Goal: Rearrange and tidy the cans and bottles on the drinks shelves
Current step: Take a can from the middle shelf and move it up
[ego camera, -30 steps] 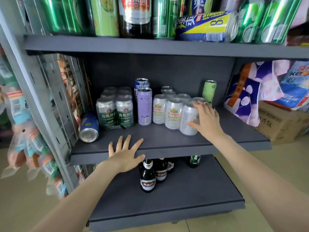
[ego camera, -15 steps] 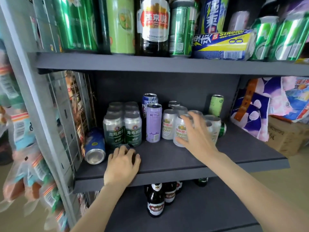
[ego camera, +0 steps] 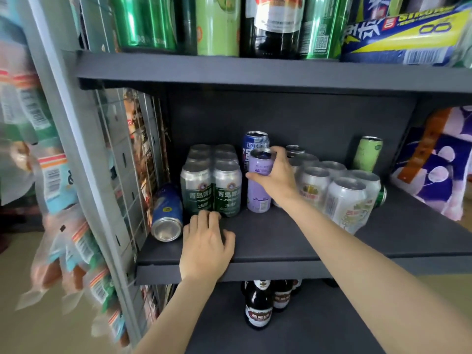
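Reaching into the middle shelf (ego camera: pixel 293 241) with my right hand (ego camera: pixel 277 178), I have the grip clenched around the upper part of the slim purple can (ego camera: pixel 258 194), thumb on its near side and fingers curled behind the rim. That can stands upright on the shelf, just beside the green six-pack of cans (ego camera: pixel 212 185) on its left and directly in front of a taller blue can (ego camera: pixel 255 144). To its right sits a cluster of white cans (ego camera: pixel 344 198), one of them leaning at the front. A light green can (ego camera: pixel 366 153) stands apart by the back wall, and a blue can (ego camera: pixel 167 213) lies on its side at the far left. My left hand (ego camera: pixel 205 247) rests on the shelf's front part with its fingers bent, holding nothing, fingertips perhaps just touching the six-pack's base. Brown bottles (ego camera: pixel 258 305) stand on the lower shelf (ego camera: pixel 306 328), and tall green cans (ego camera: pixel 145 21) fill the upper shelf (ego camera: pixel 255 75).
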{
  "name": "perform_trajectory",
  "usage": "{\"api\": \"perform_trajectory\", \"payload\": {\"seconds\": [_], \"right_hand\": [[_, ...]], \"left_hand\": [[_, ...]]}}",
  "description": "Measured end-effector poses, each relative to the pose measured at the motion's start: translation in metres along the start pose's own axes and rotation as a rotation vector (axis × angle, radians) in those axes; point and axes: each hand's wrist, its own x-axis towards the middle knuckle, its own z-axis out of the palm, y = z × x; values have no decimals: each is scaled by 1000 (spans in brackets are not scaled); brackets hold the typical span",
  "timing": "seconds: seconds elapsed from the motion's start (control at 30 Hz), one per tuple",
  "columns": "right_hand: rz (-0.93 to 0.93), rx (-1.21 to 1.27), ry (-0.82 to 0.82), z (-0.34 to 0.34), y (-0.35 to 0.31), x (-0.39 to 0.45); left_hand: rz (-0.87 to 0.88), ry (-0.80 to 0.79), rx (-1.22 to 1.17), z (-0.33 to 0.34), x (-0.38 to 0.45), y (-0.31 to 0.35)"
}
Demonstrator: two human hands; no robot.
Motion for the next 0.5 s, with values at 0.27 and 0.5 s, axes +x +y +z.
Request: {"api": "perform_trajectory", "payload": {"seconds": [0.27, 0.5], "right_hand": [[-55, 58, -59, -59, -1, -54], [-35, -46, -128, -73, -1, -53]], "left_hand": [[124, 37, 161, -11, 0, -1], [-463, -372, 93, -48, 44, -46]]}}
